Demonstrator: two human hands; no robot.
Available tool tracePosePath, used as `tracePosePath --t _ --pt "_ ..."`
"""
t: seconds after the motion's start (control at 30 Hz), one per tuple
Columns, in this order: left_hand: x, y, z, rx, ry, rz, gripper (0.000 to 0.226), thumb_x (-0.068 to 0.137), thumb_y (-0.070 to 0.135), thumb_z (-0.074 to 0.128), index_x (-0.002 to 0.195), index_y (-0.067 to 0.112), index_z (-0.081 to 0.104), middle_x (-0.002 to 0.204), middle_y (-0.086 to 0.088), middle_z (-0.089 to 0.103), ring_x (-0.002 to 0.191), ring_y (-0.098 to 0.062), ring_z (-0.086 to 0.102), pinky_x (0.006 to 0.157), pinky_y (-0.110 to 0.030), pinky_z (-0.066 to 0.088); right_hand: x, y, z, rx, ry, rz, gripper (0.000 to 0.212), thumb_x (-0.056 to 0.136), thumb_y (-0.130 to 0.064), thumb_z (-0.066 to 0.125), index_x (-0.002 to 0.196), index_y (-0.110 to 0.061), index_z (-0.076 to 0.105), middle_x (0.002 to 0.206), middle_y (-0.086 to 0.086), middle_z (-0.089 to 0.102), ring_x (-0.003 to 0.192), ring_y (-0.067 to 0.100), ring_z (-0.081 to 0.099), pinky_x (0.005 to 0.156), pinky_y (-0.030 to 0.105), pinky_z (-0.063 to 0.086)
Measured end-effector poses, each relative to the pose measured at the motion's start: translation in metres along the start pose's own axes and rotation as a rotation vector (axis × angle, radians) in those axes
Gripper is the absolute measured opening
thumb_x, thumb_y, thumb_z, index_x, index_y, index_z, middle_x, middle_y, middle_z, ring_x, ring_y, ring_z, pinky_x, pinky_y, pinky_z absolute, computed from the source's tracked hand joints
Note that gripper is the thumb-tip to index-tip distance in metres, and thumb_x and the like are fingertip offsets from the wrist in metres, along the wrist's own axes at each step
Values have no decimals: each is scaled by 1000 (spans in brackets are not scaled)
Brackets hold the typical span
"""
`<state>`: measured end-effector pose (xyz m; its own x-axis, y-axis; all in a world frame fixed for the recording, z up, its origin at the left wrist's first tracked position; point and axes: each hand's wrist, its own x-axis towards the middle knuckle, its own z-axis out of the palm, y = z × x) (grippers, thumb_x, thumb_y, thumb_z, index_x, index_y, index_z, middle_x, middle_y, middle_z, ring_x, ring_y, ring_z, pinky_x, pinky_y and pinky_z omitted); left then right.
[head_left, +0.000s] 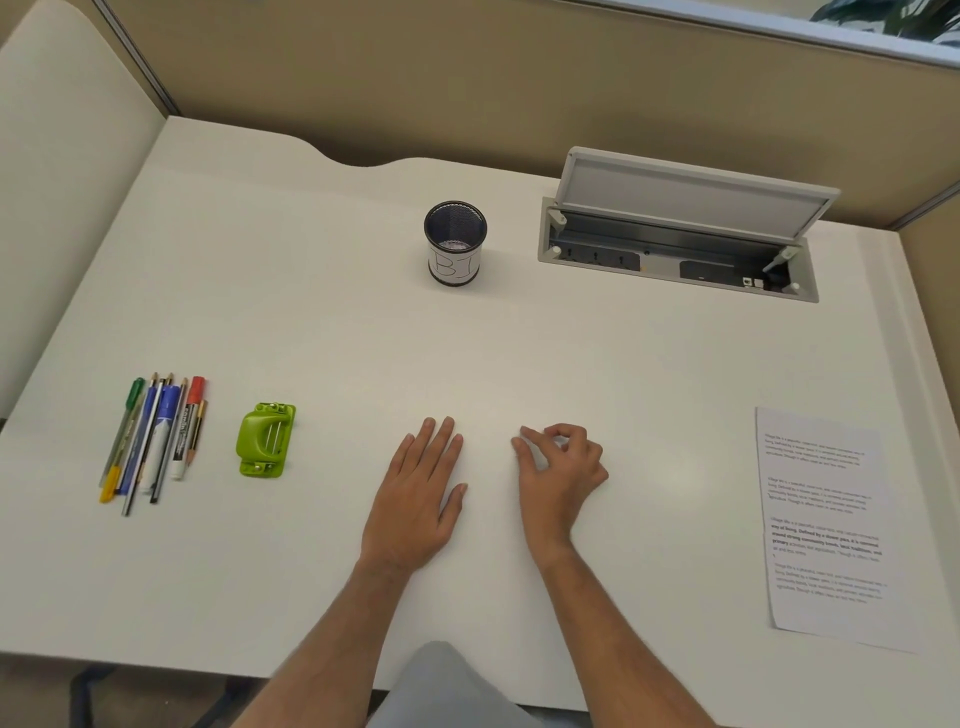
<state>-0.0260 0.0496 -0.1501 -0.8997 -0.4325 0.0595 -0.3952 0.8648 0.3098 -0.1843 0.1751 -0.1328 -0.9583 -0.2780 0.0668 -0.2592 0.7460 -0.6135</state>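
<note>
Left hand lies flat, palm down, on the white desk, its fingers straight and close together, thumb set out to the side. Right hand rests just beside it on its fingertips, loosely curled, forefinger bent toward the thumb; I see nothing between them. Nearest item: green hole punch, to the left of the left hand and apart from it. It is a lime plastic body with a domed lever, two metal rods showing on top, lying flat. Bundle of pens and pencils lies further left.
</note>
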Motion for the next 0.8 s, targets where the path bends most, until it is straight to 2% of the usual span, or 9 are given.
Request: tracePosePath --t 0.17,0.37,0.8 --pt "1 0 0 -4 -4 -1 65 113 41 40 171 18 27 184 1 12 171 -20 8 137 -46 21 -4 -1 5 -39 58 11 20 85 -41 89 104 -37 86 111 -12 63 101 21 55 86 34 29" --pt "0 0 -1 -5 -2 -1 65 112 40 41 171 18 27 184 1 12 171 -21 8 137 -47 21 0 -1 8 -10 88 -15 5 91 -33 86 96 -32 86 103 -11 64 96 20 54 84 38 33" --pt "0 0 2 -16 2 2 64 112 40 41 171 17 28 184 1 13 171 -21 8 138 -47 20 0 -7 9 -245 129 -259 10 100 -18 75 90 -19 74 89 -2 66 77 25 55 74 39 38"
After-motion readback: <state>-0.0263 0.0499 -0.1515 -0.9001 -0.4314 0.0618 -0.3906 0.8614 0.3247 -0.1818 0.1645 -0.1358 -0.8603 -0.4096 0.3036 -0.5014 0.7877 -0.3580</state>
